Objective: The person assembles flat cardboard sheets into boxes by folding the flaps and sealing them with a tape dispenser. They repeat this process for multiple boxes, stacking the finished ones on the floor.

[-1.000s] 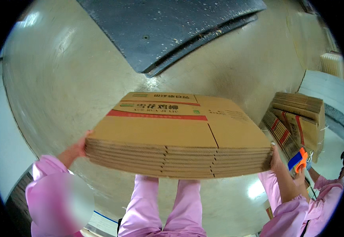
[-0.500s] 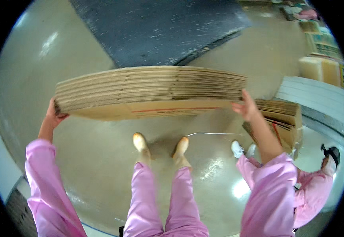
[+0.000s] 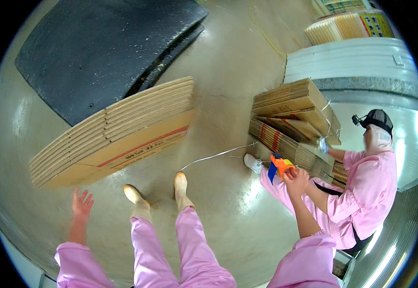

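A thick stack of flattened cardboard boxes [image 3: 117, 129], brown with a red stripe, stands at the left beyond my feet. Just short of its near left end is my left hand [image 3: 81, 205], empty, its fingers spread apart. My right hand [image 3: 293, 183] reaches out to the right, closed at an orange-and-blue object [image 3: 281, 165] whose kind I cannot make out. A co-worker's bare forearm [image 3: 315, 198] meets my hand there, so their fingers partly overlap in view. The co-worker's other hand [image 3: 323, 145], gloved, touches a second cardboard pile [image 3: 290, 103].
A black slab [image 3: 103, 48] lies on the floor at the far left. A pale strap [image 3: 216, 154] runs across the floor to the cardboard on the right. The co-worker [image 3: 365, 182] sits low at the right, before a white panel [image 3: 353, 60].
Both my hands have let go of the cardboard stack, which now stands at the left. My view has turned right. My right hand has moved to the orange-and-blue object by the co-worker.
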A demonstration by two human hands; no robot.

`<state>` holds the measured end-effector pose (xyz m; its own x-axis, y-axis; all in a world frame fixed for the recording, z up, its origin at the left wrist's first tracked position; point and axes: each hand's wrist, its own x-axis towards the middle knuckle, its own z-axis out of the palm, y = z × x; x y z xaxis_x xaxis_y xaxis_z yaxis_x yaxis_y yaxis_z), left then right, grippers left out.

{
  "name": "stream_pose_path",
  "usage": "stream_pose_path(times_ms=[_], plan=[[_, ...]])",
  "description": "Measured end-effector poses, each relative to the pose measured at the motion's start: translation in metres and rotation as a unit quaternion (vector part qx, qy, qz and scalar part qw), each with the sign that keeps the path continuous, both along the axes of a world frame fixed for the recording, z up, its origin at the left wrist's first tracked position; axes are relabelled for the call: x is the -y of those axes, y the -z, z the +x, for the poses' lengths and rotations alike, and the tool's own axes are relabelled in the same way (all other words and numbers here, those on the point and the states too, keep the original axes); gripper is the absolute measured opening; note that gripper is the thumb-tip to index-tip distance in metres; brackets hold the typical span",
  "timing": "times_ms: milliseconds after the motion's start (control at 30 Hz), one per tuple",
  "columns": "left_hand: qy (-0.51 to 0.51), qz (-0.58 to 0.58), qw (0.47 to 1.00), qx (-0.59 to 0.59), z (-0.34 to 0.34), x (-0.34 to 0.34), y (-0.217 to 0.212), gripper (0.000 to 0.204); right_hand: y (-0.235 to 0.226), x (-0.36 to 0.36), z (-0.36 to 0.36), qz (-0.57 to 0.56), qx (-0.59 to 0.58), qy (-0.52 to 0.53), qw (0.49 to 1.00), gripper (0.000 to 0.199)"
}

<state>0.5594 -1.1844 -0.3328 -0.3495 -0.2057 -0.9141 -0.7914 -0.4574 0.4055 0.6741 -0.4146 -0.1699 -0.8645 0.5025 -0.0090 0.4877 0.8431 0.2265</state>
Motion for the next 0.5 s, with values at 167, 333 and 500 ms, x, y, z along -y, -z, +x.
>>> stream_pose_path(times_ms=[167,333,500], plan=[[0.055,0.039,0.998,-0.017,-0.002,-0.132,-0.017,0.057,0.0,-0.026,0.058,0.037,0.051,0.073,0.995,0.059],[0.096,0.068,0.992,-0.033,-0.012,-0.23,-0.047,0.053,0.063,-0.031,0.048,0.018,-0.041,0.182,0.982,0.052],[0.101,0.065,0.992,-0.048,0.002,-0.251,-0.064,0.057,0.068,-0.033,0.051,-0.079,-0.083,0.092,0.989,0.029]])
